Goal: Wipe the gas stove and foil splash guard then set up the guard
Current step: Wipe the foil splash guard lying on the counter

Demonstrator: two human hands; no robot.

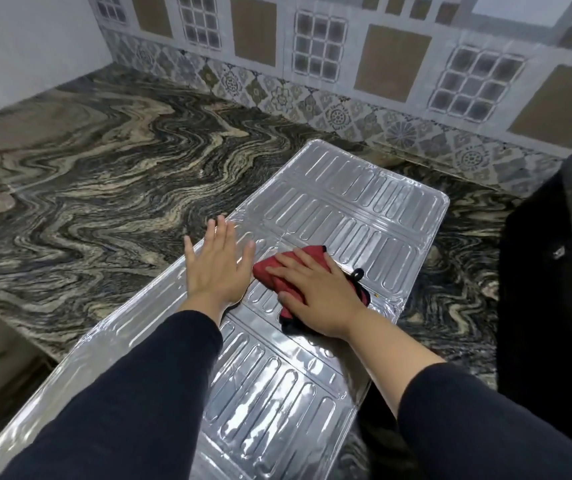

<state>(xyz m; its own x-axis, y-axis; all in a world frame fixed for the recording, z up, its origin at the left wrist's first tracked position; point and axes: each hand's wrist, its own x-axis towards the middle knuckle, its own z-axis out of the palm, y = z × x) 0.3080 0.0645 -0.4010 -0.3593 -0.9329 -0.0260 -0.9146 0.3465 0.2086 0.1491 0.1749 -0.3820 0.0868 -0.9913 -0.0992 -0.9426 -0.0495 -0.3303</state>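
The silver foil splash guard [347, 202] lies flat on the marbled countertop, running from the lower left to the middle right, its embossed panels facing up. My left hand [217, 261] rests flat on the guard's left part with the fingers spread. My right hand [315, 292] presses down on a folded red cloth [270, 270] with black trim on the middle panel. The black gas stove [551, 271] shows only partly at the right edge.
The dark swirled stone countertop [104, 174] spreads to the left and back. A patterned tile wall [329, 64] rises behind it. The counter's front edge drops off at the lower left [18, 341].
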